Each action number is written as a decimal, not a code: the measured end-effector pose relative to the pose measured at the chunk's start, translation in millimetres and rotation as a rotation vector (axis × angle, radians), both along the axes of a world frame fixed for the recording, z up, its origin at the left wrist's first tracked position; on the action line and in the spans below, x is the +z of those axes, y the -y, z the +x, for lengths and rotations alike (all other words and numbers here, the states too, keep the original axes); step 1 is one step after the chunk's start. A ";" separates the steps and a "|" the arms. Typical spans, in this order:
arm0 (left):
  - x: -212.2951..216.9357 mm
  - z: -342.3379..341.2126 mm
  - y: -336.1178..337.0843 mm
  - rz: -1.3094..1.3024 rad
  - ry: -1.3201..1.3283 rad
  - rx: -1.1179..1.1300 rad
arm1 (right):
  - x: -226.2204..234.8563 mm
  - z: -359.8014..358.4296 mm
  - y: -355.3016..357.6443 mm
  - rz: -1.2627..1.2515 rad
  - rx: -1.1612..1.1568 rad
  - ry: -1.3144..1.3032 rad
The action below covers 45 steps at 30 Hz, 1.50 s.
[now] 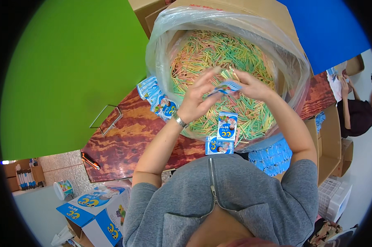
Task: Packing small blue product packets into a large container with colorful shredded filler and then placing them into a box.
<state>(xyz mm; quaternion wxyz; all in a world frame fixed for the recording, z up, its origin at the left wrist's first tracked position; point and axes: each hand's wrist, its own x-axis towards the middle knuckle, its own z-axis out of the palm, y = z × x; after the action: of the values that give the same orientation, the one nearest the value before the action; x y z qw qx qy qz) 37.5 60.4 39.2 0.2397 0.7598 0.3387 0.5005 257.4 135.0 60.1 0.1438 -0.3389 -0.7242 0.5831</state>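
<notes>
Both hands hold one small blue and white packet [227,87] above a big clear-plastic-lined box [161,37] full of thin coloured sticks [219,53] in green, yellow and pink. My left hand [200,96], with a metal wristband, grips the packet's left end. My right hand [252,86] pinches its right end. Two more packets [227,125] [218,146] lie at the near rim of the box, by my chest.
A row of the same packets [155,96] lies on the red-brown table [120,144], left of the box. A wire handle [105,119] and an orange-tipped tool [90,160] lie further left. Blue packets [272,158] fill a carton at right. Another person [356,111] sits far right.
</notes>
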 end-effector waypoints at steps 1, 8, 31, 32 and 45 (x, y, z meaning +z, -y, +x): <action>-1.0 0.2 4.7 0.000 0.003 -0.006 | 1.3 4.8 -3.1 -0.012 0.007 0.004; -24.0 -5.7 21.2 -0.406 0.291 0.370 | 86.7 5.7 4.0 0.264 0.147 0.242; -22.5 -11.5 21.3 0.189 -0.099 0.618 | 141.0 -72.5 -13.6 0.364 0.628 0.957; -22.8 -10.6 21.3 0.175 -0.094 0.608 | 143.6 -76.0 -12.3 0.365 0.628 0.957; -34.5 -7.4 23.2 -0.278 0.275 0.355 | 145.5 -75.1 0.3 0.705 0.404 0.523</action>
<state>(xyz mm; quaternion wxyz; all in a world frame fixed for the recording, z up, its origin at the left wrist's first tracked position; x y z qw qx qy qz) 30.1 37.1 4.8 0.2938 0.5732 0.4965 0.5818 182.3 134.7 205.6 -0.0532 -0.2574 -0.9409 0.2138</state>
